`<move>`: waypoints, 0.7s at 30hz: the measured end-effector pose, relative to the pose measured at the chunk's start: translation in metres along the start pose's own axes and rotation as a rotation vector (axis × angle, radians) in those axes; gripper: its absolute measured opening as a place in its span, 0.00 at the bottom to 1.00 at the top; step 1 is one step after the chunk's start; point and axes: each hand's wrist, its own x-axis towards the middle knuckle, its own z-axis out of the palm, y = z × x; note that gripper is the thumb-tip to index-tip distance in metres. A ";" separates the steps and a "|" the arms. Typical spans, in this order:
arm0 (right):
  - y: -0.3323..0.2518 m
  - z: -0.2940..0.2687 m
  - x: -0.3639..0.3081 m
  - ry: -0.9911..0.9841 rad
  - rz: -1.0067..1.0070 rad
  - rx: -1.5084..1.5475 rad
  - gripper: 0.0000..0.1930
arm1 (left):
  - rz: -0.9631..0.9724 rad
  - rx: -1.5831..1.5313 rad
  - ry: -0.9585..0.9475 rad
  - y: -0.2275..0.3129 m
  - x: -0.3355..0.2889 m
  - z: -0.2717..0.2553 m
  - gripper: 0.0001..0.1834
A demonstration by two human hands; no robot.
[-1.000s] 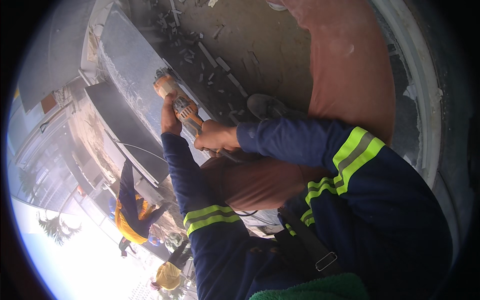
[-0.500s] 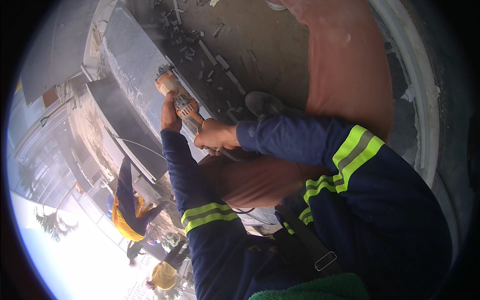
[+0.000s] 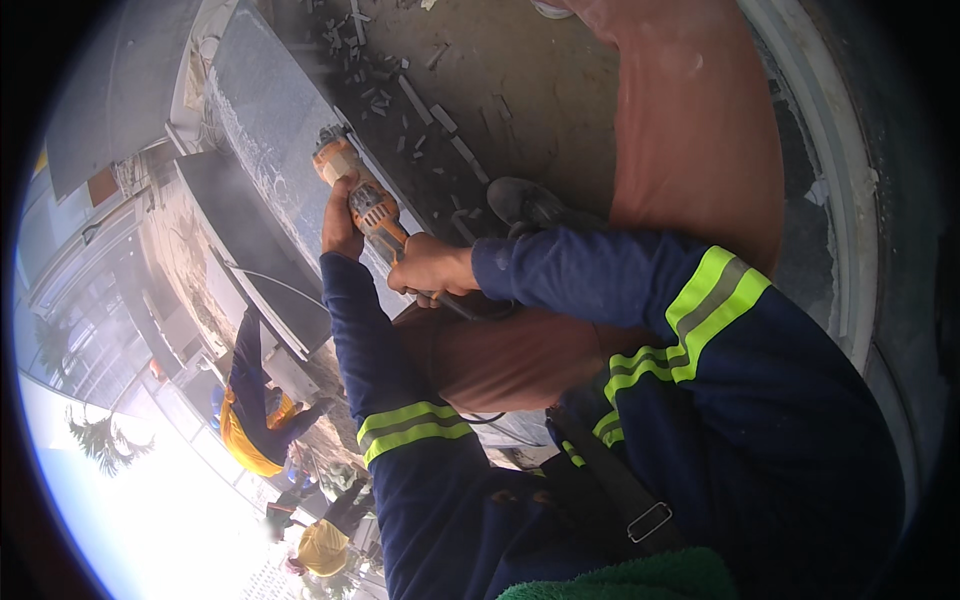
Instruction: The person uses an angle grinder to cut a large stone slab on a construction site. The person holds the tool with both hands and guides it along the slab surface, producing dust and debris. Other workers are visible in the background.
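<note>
An orange and dark angle grinder (image 3: 376, 212) is held in both my hands. Around its front body, just behind the head, my left hand (image 3: 341, 222) is closed. My right hand (image 3: 432, 268) grips the rear handle, where a dark cord trails off by my leg. The grinder's head rests at the edge of a long grey slab (image 3: 270, 110) that is smeared with pale dust. Its disc cannot be made out. A narrow strip (image 3: 372, 165) runs along the slab's edge beside the tool.
Broken strips and chips (image 3: 415, 100) litter the ground beyond the slab. My dark shoe (image 3: 525, 204) stands near them. Another dark slab (image 3: 250, 235) lies to the left with a thin cable across it. Two people in yellow tops (image 3: 245, 440) are at the lower left.
The grinder and both hands stay nearly in place, with only a slight shift in the view. At the lower left, the people in yellow have moved a little.
</note>
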 end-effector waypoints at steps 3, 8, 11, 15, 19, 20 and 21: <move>0.000 0.001 -0.001 0.003 -0.006 -0.003 0.14 | -0.003 -0.004 -0.011 -0.002 0.003 -0.004 0.25; -0.004 -0.001 -0.006 -0.003 0.002 -0.036 0.15 | -0.004 -0.013 -0.016 -0.001 0.001 -0.003 0.25; -0.004 -0.001 -0.003 -0.015 0.010 -0.034 0.15 | -0.010 -0.006 0.018 0.001 0.001 -0.001 0.25; -0.004 -0.001 -0.003 -0.026 0.008 -0.017 0.13 | -0.007 -0.012 -0.003 0.001 0.001 -0.003 0.26; -0.005 -0.001 -0.002 -0.027 0.009 -0.014 0.12 | -0.003 0.008 -0.022 0.001 0.003 -0.008 0.27; -0.005 -0.002 -0.001 -0.028 0.006 -0.007 0.12 | 0.000 0.015 -0.022 0.002 0.003 -0.007 0.27; -0.005 -0.003 -0.001 -0.031 0.005 0.000 0.12 | -0.008 0.016 -0.016 0.002 0.003 -0.007 0.27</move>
